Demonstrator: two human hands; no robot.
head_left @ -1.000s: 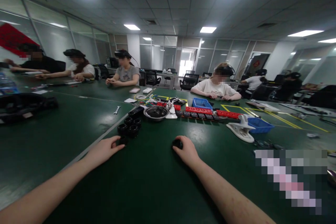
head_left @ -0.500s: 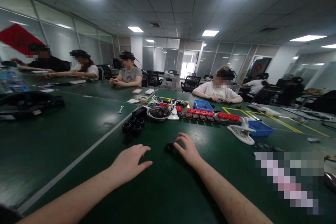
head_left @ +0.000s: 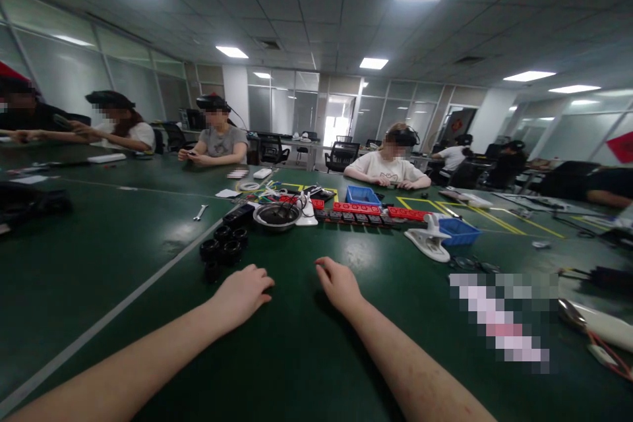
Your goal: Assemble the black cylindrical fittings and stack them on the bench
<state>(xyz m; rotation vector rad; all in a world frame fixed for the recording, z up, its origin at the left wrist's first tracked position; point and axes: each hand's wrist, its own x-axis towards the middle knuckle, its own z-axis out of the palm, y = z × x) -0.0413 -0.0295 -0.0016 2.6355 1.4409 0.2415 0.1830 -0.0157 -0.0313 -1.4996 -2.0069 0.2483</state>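
Note:
My left hand point(head_left: 244, 290) hovers over the green table point(head_left: 291, 356) just right of a cluster of several black ring-like parts point(head_left: 230, 252). Its thumb and fingers are a little apart, with nothing visible between them. My right hand point(head_left: 339, 285) is across from it, fingers curled and drawn together; anything inside is hidden. No separate black part shows beside this hand. Beyond the hands lie a round metal-rimmed dish point(head_left: 277, 215), a black device point(head_left: 238, 216) and a row of red and black blocks point(head_left: 357, 208).
A white clamp-like stand point(head_left: 429, 241) and a blue tray point(head_left: 459, 231) are at the right, another blue tray point(head_left: 362, 196) farther back. A wrench point(head_left: 200, 212) lies at the left. Several people sit around, one person point(head_left: 390, 161) across the table.
The view has turned right. The black part beside my right hand is no longer visible. My right hand's fingers have closed together, and my left hand's thumb and fingers have come nearer each other.

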